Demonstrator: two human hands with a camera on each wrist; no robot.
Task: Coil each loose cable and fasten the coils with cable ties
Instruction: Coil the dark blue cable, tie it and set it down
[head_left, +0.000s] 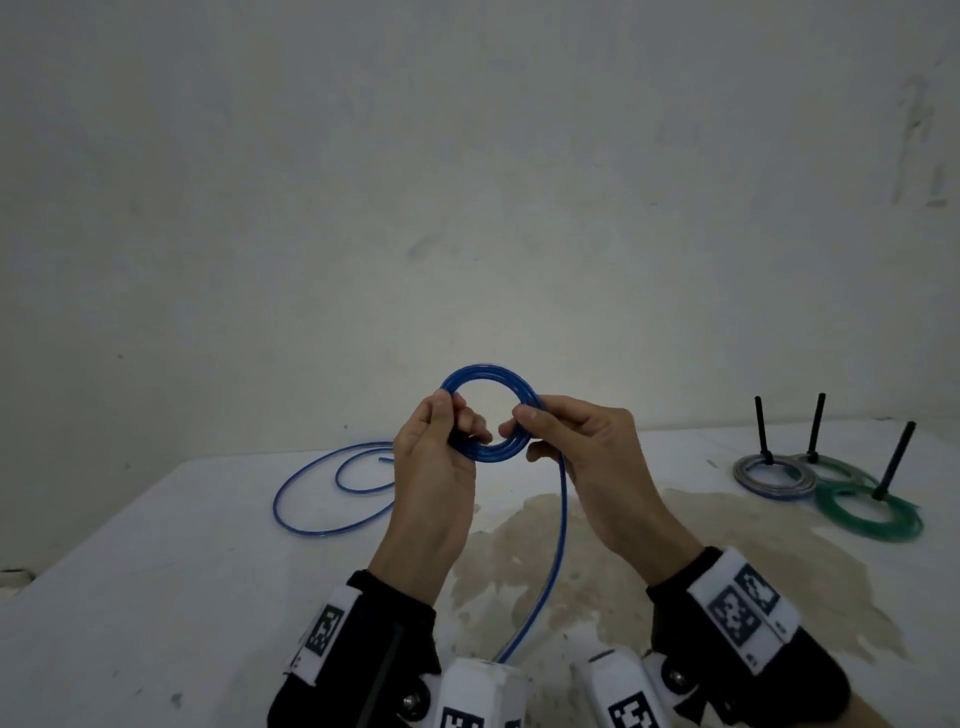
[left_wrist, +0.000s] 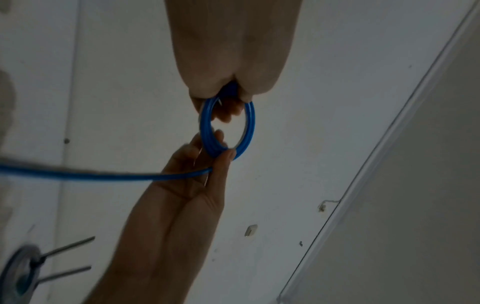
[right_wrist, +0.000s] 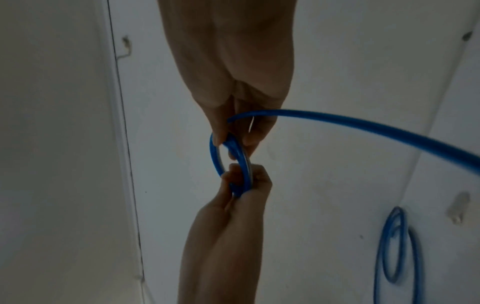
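A small coil of blue cable (head_left: 488, 372) is held upright above the white table (head_left: 156, 571) between both hands. My left hand (head_left: 460, 421) pinches its left side between thumb and fingers. My right hand (head_left: 517, 423) pinches the right side. From the right hand a loose tail (head_left: 562, 519) drops toward me and leaves the bottom of the head view. In the left wrist view the coil (left_wrist: 250, 123) hangs from the left hand (left_wrist: 223, 98). The right wrist view shows the coil (right_wrist: 215, 158) in the right hand (right_wrist: 231, 139) and the tail (right_wrist: 363, 127) running off right.
More loose blue cable (head_left: 311, 493) lies in wide loops on the table at the left. At the far right lie a grey coil (head_left: 769, 478) and a green coil (head_left: 867, 514), each with a black cable tie (head_left: 893, 462) sticking up. A brown stain (head_left: 649, 561) marks the table's middle.
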